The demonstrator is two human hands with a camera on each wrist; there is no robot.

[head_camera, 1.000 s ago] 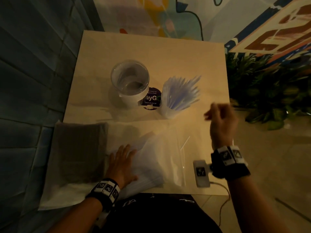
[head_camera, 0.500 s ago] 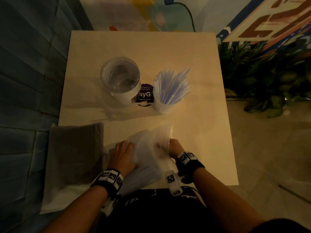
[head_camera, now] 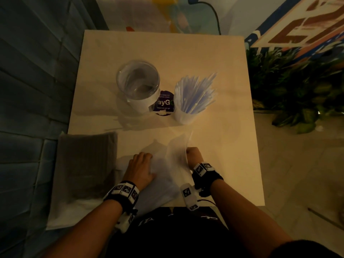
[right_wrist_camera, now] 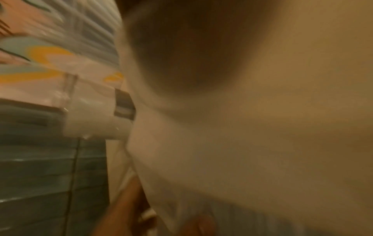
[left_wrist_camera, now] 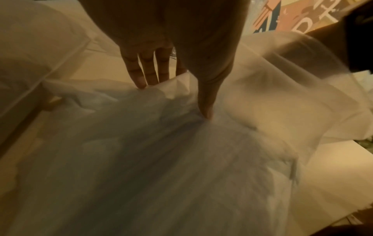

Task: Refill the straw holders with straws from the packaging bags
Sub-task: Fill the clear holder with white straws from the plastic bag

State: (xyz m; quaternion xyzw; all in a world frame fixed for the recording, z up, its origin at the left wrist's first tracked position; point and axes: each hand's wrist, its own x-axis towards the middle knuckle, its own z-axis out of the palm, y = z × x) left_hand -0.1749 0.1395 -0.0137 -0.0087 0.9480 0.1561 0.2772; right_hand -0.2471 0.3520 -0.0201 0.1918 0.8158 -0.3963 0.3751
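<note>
Left hand (head_camera: 141, 167): fingers straight, pressing flat on the straw bag (head_camera: 165, 175) at the table's (head_camera: 223, 146) 6 o'clock edge.
Right hand (head_camera: 193, 155): curled on the bag's raised flap.
Full straw holder (head_camera: 188, 101): centre, at 1 o'clock from the hands.
Empty holder (head_camera: 138, 84): just beside, at its 9 o'clock.

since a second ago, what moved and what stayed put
The right hand came down from mid-air beside the full straw holder to the clear straw bag and now lifts its flap. The left hand stayed pressing on the bag. Both holders and the grey packet stayed put.
</note>
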